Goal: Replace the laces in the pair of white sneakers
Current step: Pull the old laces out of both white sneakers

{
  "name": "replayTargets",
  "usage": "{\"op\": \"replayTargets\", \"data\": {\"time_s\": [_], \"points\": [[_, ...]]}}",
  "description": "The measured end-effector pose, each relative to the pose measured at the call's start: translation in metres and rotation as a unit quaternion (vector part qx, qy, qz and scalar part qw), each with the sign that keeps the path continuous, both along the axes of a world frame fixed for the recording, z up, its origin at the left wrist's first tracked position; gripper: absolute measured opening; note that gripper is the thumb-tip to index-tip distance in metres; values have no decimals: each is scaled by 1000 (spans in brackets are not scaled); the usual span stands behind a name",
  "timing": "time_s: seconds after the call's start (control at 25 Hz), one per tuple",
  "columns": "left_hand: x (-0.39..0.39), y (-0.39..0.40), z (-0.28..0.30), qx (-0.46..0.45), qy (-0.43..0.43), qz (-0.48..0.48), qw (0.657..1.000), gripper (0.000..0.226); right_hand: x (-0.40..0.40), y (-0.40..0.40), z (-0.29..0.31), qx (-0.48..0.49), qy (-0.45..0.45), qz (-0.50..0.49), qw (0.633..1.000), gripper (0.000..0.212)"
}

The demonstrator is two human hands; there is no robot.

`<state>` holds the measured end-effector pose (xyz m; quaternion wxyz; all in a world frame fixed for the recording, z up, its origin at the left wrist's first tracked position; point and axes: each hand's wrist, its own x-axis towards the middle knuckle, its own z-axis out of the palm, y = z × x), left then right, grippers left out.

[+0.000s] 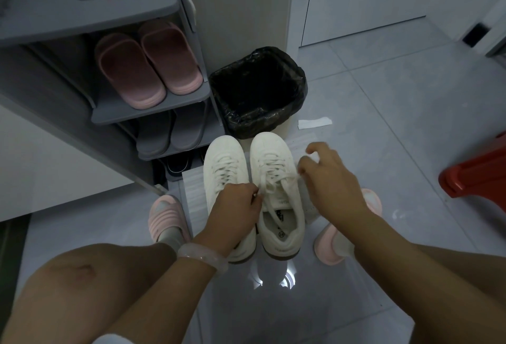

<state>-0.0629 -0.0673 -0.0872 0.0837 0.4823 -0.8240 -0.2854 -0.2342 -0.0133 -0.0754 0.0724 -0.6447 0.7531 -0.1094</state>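
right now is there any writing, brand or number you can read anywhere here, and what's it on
Nothing here reads clearly.
Right sneaker insole: a dark printed logo, too blurred to read.
Same insole, nearer the heel: a small round mark, probably a size number, digits too small to tell.
Tongue of that sneaker: a faint line of lettering, illegible.
Left sneaker, pink slippers on the rack, bin: no text visible.

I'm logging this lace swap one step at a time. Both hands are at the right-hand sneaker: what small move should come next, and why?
Probably pull the two lace ends apart and draw them snug or loose at the top eyelets. The left hand pinches one end of the lace and the right hand pinches the other, over the right-hand sneaker. Whether it is being tied or undone cannot be told.
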Motion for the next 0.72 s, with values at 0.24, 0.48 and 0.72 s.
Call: {"op": "replayTargets", "data": {"time_s": [0.24,0.48,0.72], "points": [[-1,-1,2,2,34,16,999,37,-21,-2,19,-19,-74,-103,992,22],[-16,-7,7,-20,39,30,999,20,12,7,-3,135,-167,10,977,47],[-28,-2,4,54,126,131,982,17,20,5,-8,116,-140,5,983,35]]}}
